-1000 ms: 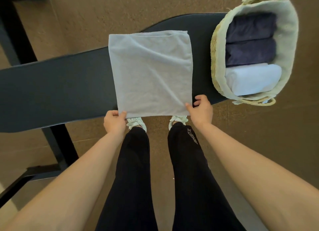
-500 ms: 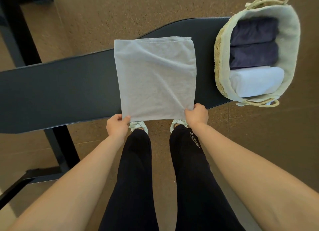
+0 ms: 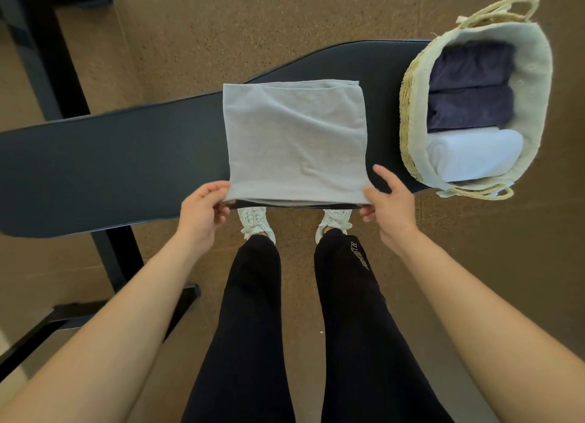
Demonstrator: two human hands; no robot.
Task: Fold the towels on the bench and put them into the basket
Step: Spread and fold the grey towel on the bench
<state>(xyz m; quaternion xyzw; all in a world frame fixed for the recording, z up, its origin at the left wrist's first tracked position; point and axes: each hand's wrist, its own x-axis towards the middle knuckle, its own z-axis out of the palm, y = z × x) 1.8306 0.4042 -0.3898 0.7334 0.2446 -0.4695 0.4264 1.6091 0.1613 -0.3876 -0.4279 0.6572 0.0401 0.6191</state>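
Observation:
A light grey towel (image 3: 294,137) lies across the dark padded bench (image 3: 110,163), its near edge lifted off the surface. My left hand (image 3: 202,212) pinches the near left corner between thumb and fingers. The near right corner is pinched by my right hand (image 3: 387,201), whose index finger sticks out. At the bench's right end stands a woven basket (image 3: 408,106) with a cream liner, holding two dark navy folded towels (image 3: 471,87) and one white rolled towel (image 3: 474,153).
The bench's black metal frame (image 3: 110,258) runs down to the brown floor at my left. My own legs and white shoes (image 3: 256,220) stand right against the bench's near edge. Another dark frame piece (image 3: 34,43) crosses the upper left.
Both hands have raised the towel's near edge up off the bench and carried it slightly away from me, so the towel looks shorter and a fold shows beneath the edge.

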